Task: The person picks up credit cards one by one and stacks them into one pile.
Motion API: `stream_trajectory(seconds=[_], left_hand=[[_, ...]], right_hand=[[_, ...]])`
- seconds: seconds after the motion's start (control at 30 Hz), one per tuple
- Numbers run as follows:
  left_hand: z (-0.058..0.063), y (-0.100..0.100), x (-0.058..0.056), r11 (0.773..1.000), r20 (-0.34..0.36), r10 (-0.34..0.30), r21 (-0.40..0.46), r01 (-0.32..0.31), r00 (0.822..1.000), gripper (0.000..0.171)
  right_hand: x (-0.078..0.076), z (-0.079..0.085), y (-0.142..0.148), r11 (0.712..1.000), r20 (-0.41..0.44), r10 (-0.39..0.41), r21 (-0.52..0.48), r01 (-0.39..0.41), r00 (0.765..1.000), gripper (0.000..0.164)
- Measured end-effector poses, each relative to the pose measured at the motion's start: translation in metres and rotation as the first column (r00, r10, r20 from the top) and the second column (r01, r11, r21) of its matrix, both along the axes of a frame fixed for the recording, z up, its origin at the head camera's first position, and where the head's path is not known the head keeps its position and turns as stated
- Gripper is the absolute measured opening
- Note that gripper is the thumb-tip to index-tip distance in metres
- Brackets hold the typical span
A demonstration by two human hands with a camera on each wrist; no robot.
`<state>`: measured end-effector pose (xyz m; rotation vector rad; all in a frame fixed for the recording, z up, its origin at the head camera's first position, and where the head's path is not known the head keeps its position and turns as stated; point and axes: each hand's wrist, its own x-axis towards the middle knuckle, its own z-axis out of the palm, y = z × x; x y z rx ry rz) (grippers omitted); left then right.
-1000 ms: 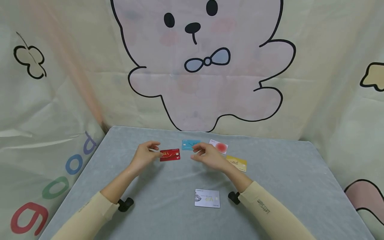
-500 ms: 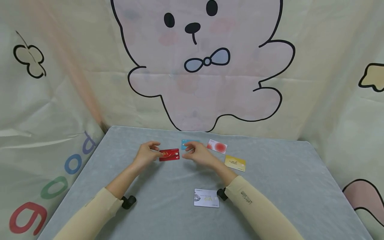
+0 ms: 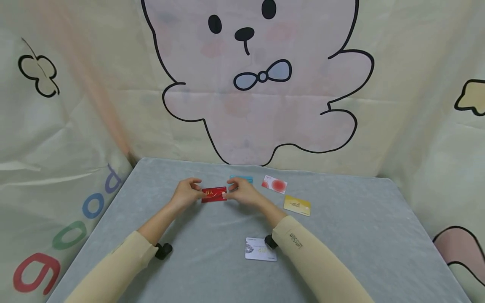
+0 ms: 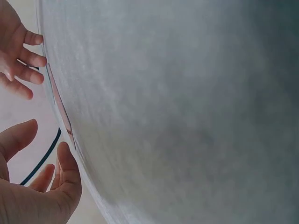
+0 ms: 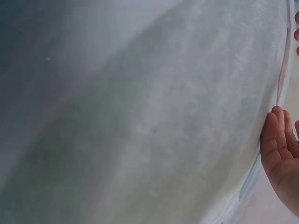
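Note:
A red VIP card [image 3: 214,194] lies far back on the table, turned slightly. At its left end is my left hand [image 3: 186,193], with the thumb right at the short edge and the other fingers loosely bent. My right hand [image 3: 243,191] meets the opposite short edge the same way. In the left wrist view the red card [image 4: 60,102] appears edge-on between both hands, and the left thumb and fingers stand apart. The right wrist view has the right hand's fingertips [image 5: 277,111] at the card's end. Behind the right hand, a blue card [image 3: 246,179] is partly hidden.
To the right lie a white card with a red circle [image 3: 275,185] and a yellow card [image 3: 297,205]. A silver card [image 3: 257,250] sits nearer me, partly under the right wrist camera [image 3: 270,241]. A grey cloth [image 3: 341,235] covers the table; a printed curtain [image 3: 250,105] hangs behind.
My right hand has moved left, from in front of the blue card to the red card's right end. The left hand stays at the left end, and the red card has hardly shifted.

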<state>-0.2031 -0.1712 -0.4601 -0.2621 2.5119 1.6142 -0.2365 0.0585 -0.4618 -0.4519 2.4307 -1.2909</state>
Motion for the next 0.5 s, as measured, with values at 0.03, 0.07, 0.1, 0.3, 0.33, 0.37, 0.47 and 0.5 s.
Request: stream_trajectory(seconds=[0.03, 0.07, 0.1, 0.3, 0.33, 0.37, 0.47, 0.5], left_hand=[[-0.0008, 0.001, -0.0008, 1.0, 0.001, -0.002, -0.014, 0.002, 1.0, 0.061], [-0.0015, 0.002, -0.0015, 1.0, 0.002, -0.003, -0.026, 0.003, 1.0, 0.061], [-0.0021, 0.003, -0.0021, 0.999, 0.005, -0.002, -0.04, 0.002, 1.0, 0.061], [-0.0043, 0.0059, -0.0049, 0.996, 0.034, 0.016, -0.085, -0.013, 0.999, 0.059], [-0.0045, 0.006, -0.0052, 0.996, 0.036, 0.017, -0.086, -0.014, 0.999, 0.058], [-0.0047, 0.0061, -0.0054, 0.996, 0.036, 0.016, -0.085, -0.013, 0.999, 0.058], [-0.0052, 0.0062, -0.0062, 0.997, 0.04, 0.006, -0.083, -0.003, 0.999, 0.055], [-0.0054, 0.0062, -0.0064, 0.996, 0.04, -0.001, -0.084, 0.004, 0.999, 0.054]], right_hand=[[-0.0015, -0.0015, -0.0006, 1.0, -0.001, -0.003, 0.006, 0.003, 1.0, 0.058], [-0.0031, -0.0028, -0.0012, 1.0, -0.003, -0.004, 0.015, 0.004, 1.0, 0.058], [-0.0046, -0.004, -0.0018, 1.0, 0.0, -0.005, 0.022, 0.005, 1.0, 0.058], [-0.0098, -0.0047, -0.0064, 0.997, 0.003, 0.014, 0.079, -0.014, 1.0, 0.056], [-0.0102, -0.0043, -0.0073, 0.996, -0.003, 0.019, 0.088, -0.019, 1.0, 0.055], [-0.0105, -0.0039, -0.0081, 0.995, -0.011, 0.023, 0.097, -0.022, 1.0, 0.055], [-0.011, -0.0036, -0.0101, 0.991, -0.035, 0.036, 0.131, -0.031, 0.999, 0.054], [-0.0113, -0.004, -0.0105, 0.989, -0.043, 0.039, 0.142, -0.033, 0.998, 0.054]])
